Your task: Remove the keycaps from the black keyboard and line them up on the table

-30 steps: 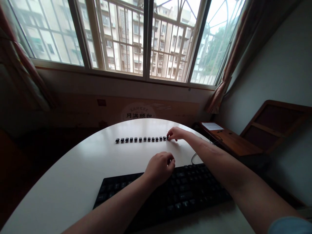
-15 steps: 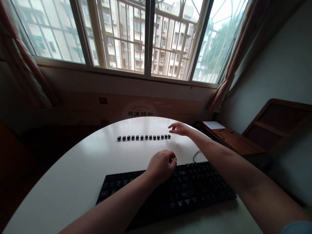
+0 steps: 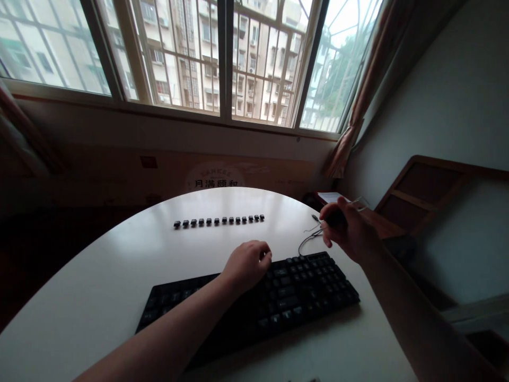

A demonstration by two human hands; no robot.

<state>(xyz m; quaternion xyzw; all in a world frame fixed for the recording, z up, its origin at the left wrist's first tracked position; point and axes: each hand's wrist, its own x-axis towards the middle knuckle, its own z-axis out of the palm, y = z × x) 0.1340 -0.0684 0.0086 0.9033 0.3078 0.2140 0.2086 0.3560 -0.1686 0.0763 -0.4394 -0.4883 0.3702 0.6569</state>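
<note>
My left hand (image 3: pixel 247 265) rests over the upper edge of a black keyboard (image 3: pixel 286 303), its fingers curled. Whatever those fingers hold, if anything, is hidden. Off the keyboard's far right corner, my right hand (image 3: pixel 350 231) is raised and closed around a dark-handled tool that looks like a keycap puller (image 3: pixel 336 217). Thin wires stick out past the thumb. Several small black keycaps (image 3: pixel 217 220) stand in a row on the white table (image 3: pixel 99 276), beyond the keyboard.
The keyboard's cable (image 3: pixel 304 243) loops behind its right end, near my right hand. Beyond the table's right edge are a brown side table (image 3: pixel 384 225) with white paper (image 3: pixel 333 197) and a wooden chair back (image 3: pixel 425 185). A barred window (image 3: pixel 258 63) spans the far wall.
My right hand has moved from the right end of the keycap row back toward me and right, and now holds the dark tool. My left hand stays on the keyboard. The view has turned slightly right.
</note>
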